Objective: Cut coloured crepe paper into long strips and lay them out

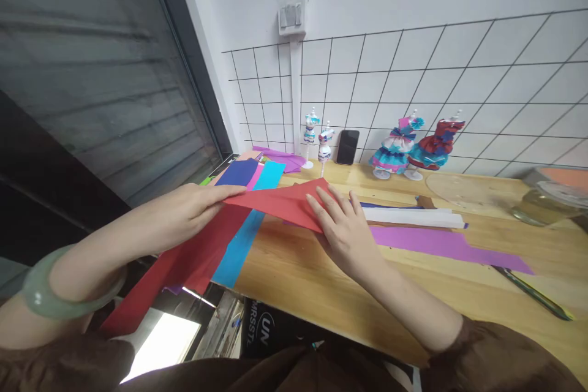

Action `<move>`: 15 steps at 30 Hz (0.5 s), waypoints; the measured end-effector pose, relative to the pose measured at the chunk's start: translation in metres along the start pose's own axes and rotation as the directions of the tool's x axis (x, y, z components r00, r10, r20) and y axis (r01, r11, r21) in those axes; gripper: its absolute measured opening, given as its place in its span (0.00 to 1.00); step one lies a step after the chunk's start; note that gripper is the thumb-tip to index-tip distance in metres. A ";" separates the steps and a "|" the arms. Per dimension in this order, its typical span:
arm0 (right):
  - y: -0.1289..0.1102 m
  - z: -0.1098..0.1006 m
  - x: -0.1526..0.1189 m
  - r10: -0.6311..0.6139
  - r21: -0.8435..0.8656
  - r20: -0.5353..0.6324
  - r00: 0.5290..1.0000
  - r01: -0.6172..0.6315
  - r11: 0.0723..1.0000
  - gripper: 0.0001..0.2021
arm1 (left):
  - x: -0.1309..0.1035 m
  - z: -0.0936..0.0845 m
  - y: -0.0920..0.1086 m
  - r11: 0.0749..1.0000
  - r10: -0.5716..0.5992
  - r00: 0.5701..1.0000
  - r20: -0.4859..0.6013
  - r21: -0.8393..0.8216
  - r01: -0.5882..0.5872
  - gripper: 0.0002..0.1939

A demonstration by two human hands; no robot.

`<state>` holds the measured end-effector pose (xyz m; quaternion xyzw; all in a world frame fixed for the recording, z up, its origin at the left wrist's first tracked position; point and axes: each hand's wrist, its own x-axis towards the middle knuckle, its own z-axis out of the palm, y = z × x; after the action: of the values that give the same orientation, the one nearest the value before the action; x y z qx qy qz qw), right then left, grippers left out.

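A long piece of red crepe paper (275,204) stretches between my two hands above the table, its loose end hanging past the table's front left edge. My left hand (195,208) pinches the red paper with its fingers pointing right. My right hand (342,226) grips the paper's right part, its fingers over the top and its thumb hidden. Below lies a strip of blue crepe paper (269,176), beside dark blue paper (236,173). White paper (413,216) and a purple strip (427,242) lie to the right of my right hand.
Two small dress forms (324,150) and a phone (348,147) stand by the wall grid. Two dressed forms (395,147) are farther right. A utility knife (533,291) lies at the right, and a glass jar (535,208) stands near the table's right side.
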<state>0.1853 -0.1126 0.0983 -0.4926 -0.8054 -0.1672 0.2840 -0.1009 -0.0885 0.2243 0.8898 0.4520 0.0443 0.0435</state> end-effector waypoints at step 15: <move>0.066 -0.164 -0.036 0.334 0.324 0.318 0.887 -0.433 0.841 0.17 | 0.037 -0.032 0.002 0.974 0.178 0.940 0.291 -0.191 -0.125 0.21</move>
<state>0.3045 -0.1976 0.2041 -0.5961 -0.7354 0.1186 0.2997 -0.0812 -0.0591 0.2579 0.9111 0.3645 -0.0527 0.1853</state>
